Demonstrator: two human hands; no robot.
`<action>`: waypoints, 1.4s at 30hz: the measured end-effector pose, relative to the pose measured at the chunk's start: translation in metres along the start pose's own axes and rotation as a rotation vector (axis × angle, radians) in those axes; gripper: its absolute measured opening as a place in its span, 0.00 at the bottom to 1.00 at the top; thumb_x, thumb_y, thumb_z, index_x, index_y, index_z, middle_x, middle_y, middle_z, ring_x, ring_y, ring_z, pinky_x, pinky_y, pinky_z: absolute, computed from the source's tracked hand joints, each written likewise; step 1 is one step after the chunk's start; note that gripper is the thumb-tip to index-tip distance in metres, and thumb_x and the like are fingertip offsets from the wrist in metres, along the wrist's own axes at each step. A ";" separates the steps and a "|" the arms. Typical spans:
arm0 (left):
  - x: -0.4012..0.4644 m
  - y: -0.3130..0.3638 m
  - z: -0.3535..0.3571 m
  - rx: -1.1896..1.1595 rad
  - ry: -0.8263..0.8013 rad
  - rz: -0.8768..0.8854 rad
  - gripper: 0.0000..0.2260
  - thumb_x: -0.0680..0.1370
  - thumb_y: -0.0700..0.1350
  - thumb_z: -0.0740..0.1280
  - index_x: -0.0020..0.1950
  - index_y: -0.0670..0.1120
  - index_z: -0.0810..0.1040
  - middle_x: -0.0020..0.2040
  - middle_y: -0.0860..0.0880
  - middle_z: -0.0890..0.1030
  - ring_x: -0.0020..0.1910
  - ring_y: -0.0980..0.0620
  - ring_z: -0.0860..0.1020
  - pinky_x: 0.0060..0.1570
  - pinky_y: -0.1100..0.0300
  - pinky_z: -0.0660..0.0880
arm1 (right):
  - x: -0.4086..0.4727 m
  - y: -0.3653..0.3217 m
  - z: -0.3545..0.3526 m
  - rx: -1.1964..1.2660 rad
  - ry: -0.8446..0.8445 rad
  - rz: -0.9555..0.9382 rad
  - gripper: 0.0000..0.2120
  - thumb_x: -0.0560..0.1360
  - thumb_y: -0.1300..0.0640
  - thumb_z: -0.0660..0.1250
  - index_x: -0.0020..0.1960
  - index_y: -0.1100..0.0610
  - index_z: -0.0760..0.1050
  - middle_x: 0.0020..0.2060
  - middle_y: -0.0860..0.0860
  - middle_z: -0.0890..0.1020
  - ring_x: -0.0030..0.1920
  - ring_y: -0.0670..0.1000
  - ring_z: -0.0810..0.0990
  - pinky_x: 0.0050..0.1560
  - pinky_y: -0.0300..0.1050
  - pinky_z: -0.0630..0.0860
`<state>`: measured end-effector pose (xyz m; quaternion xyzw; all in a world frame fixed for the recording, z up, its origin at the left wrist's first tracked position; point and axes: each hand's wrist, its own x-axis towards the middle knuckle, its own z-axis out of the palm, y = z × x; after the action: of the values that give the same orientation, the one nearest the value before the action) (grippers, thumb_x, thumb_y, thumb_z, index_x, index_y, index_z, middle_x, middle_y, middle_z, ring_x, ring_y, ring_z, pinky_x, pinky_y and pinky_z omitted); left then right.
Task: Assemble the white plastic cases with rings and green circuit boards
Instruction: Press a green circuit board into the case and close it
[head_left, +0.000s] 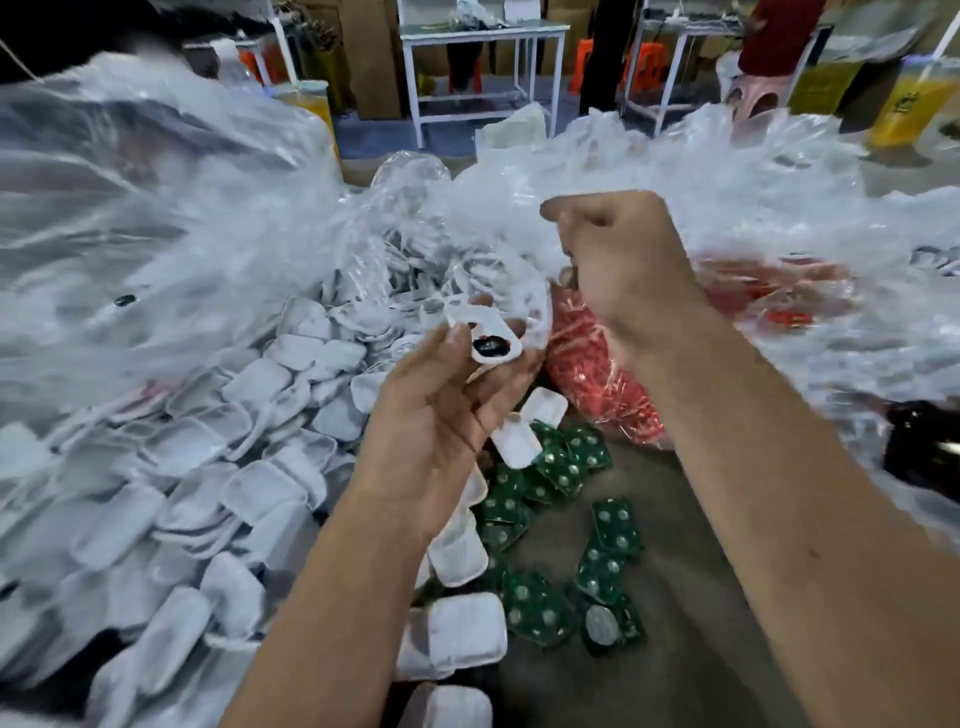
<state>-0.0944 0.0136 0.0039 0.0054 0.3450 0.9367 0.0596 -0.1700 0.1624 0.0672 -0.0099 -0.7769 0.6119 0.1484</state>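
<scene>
My left hand (447, 410) holds a white plastic case (488, 338) between its fingertips, with a dark round part showing inside the case. My right hand (618, 265) is raised above and to the right of it, fingers curled down into a fist shape over a bag of red rings (597, 379); what it holds is hidden. Green circuit boards (561, 462) lie scattered on the brown table (691, 597) below my hands. A large pile of white cases (197, 493) fills the left side.
Crumpled clear plastic bags (171, 218) rise behind and on both sides of the work area. A few white cases (462, 634) lie near the front edge. White-framed tables (483, 36), orange stools and a standing person are in the far background.
</scene>
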 end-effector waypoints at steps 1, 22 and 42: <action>-0.001 0.001 -0.004 0.027 0.020 0.005 0.08 0.77 0.44 0.68 0.51 0.46 0.87 0.52 0.41 0.86 0.53 0.40 0.86 0.44 0.58 0.83 | -0.017 0.009 0.002 0.042 -0.024 -0.025 0.10 0.82 0.66 0.65 0.58 0.66 0.84 0.53 0.60 0.87 0.47 0.47 0.83 0.46 0.43 0.76; 0.011 -0.016 -0.008 0.377 0.198 0.015 0.15 0.78 0.28 0.67 0.56 0.45 0.85 0.52 0.38 0.86 0.33 0.48 0.83 0.31 0.65 0.78 | -0.064 0.086 -0.014 0.470 -0.198 0.059 0.12 0.74 0.52 0.72 0.54 0.56 0.88 0.35 0.46 0.82 0.31 0.46 0.74 0.32 0.38 0.73; 0.008 -0.013 -0.005 0.485 0.111 0.073 0.16 0.77 0.26 0.67 0.58 0.42 0.85 0.43 0.42 0.86 0.30 0.50 0.82 0.30 0.65 0.76 | -0.070 0.081 -0.013 0.301 -0.180 -0.219 0.10 0.74 0.65 0.77 0.52 0.53 0.86 0.40 0.52 0.87 0.32 0.50 0.85 0.38 0.40 0.81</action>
<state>-0.1010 0.0209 -0.0085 -0.0194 0.5621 0.8269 0.0037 -0.1130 0.1816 -0.0229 0.1517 -0.6833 0.6996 0.1438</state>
